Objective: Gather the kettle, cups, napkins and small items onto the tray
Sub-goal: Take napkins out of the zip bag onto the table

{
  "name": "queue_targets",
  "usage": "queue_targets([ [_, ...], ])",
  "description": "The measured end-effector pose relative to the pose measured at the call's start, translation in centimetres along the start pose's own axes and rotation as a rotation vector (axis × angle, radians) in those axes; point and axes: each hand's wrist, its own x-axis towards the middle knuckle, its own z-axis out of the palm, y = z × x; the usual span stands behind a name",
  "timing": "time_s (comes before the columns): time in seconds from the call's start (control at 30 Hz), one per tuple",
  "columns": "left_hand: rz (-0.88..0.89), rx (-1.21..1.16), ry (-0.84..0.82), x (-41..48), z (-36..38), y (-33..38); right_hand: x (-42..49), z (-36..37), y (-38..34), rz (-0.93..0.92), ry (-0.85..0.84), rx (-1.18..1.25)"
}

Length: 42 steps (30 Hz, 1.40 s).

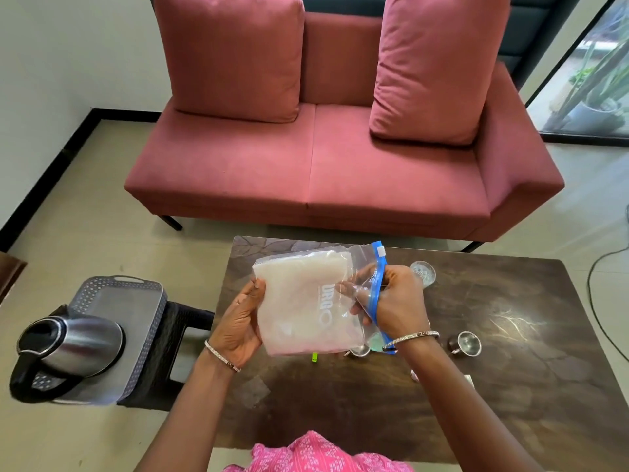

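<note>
Above the dark wooden table point(493, 386) I hold a clear zip bag of white napkins point(303, 301). My left hand point(243, 323) grips its left edge. My right hand point(391, 301) reaches into its blue zip mouth, fingers inside the plastic. A steel kettle point(73, 345) with a black handle stands on the grey tray point(149, 321), which rests on a black stool at the left. On the table are a clear glass point(423, 272), a steel cup point(468, 343), another steel cup point(359, 350) partly hidden under the bag, and a small green item point(315, 357).
A pink sofa point(323, 165) with two cushions stands beyond the table. A cable point(599, 284) runs over the floor at the right. A small pale item point(414, 374) lies on the table beside my right forearm. Glass doors with plants are at the far right.
</note>
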Motion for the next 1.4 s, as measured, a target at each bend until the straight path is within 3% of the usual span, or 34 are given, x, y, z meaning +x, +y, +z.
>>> queue_targets([
  [0.23,-0.02,-0.045,0.129,0.4,-0.4,-0.3,-0.4,-0.7,-0.4,-0.052,-0.104,-0.068],
  [0.4,-0.07,-0.126,0.137,0.2,-1.0,-0.6,-0.6,-0.9,-0.6,-0.192,-0.064,-0.198],
  [0.63,-0.168,-0.087,0.046,-0.1,-1.3,-1.0,-0.6,-0.1,-0.4,0.009,-0.18,0.002],
  [0.7,-0.156,-0.086,0.028,-0.1,-1.4,-1.0,-0.4,0.1,-0.1,0.065,-0.191,-0.06],
  [0.8,-0.129,-0.098,0.029,0.0,-2.1,-0.9,0.1,0.1,0.5,0.093,-0.099,-0.067],
  [1.0,-0.109,-0.095,0.106,0.4,-3.9,-0.9,1.9,-2.0,1.5,0.147,0.116,0.179],
  [1.1,-0.114,-0.12,0.123,0.4,-4.4,-1.0,2.8,-3.7,1.9,0.093,0.243,0.201],
  [1.27,-0.139,-0.134,0.112,0.3,-4.7,-1.0,3.2,-5.0,1.9,-0.166,0.64,-0.342],
  [1.33,-0.143,-0.137,0.101,0.3,-4.7,-1.0,3.4,-4.7,1.8,-0.151,0.598,-0.478],
  [1.4,-0.134,-0.139,0.08,0.4,-4.4,-1.1,3.7,-4.0,1.9,-0.131,0.431,-0.521],
])
